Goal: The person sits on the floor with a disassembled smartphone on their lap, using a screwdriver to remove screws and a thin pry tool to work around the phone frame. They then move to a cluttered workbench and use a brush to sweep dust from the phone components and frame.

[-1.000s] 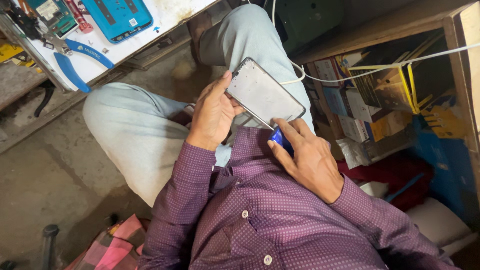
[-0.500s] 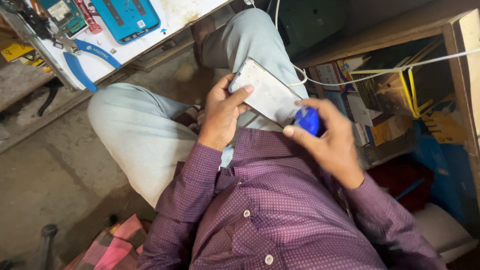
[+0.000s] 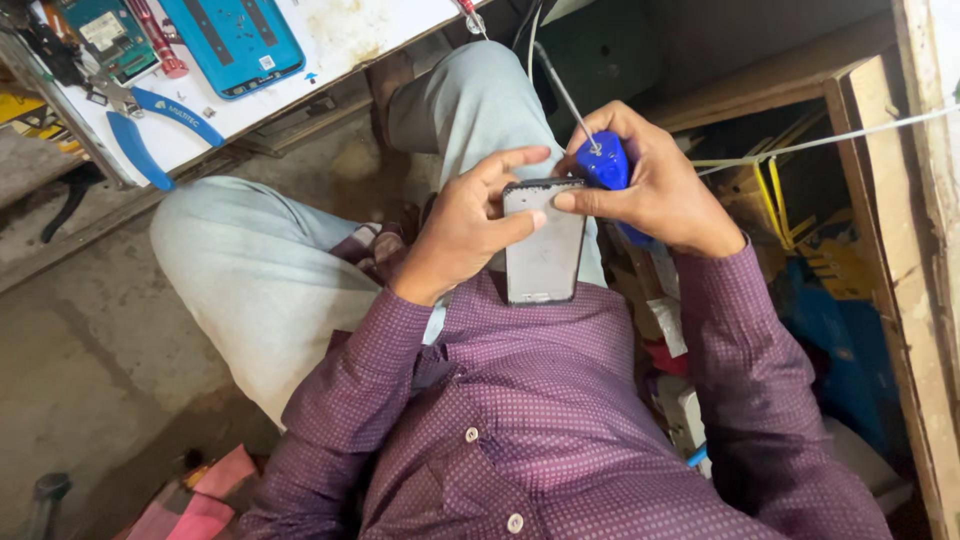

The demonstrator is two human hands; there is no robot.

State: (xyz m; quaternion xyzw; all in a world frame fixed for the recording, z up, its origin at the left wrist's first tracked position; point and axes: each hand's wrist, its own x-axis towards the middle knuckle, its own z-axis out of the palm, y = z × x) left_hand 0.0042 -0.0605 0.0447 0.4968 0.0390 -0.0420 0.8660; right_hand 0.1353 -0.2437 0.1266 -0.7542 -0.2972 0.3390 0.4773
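Note:
I sit with a grey smartphone (image 3: 545, 245) held upright above my lap. My left hand (image 3: 465, 225) grips its left edge, thumb across the upper glass and forefinger curled over the top. My right hand (image 3: 655, 185) holds a blue-handled screwdriver (image 3: 607, 165) whose thin metal shaft points up and away; its forefinger also touches the phone's top right corner. Both sleeves are purple with small dots.
A white workbench (image 3: 340, 35) at the top left carries a blue phone back cover (image 3: 235, 40), a green circuit board (image 3: 110, 35), blue-handled pliers (image 3: 165, 125) and a red tool. Wooden shelves (image 3: 860, 110) with boxes and yellow packaging stand to the right. Concrete floor lies on the left.
The phone has turned from tilted on my lap to upright between both hands. My right hand rose from my lap with the blue screwdriver to the phone's top edge.

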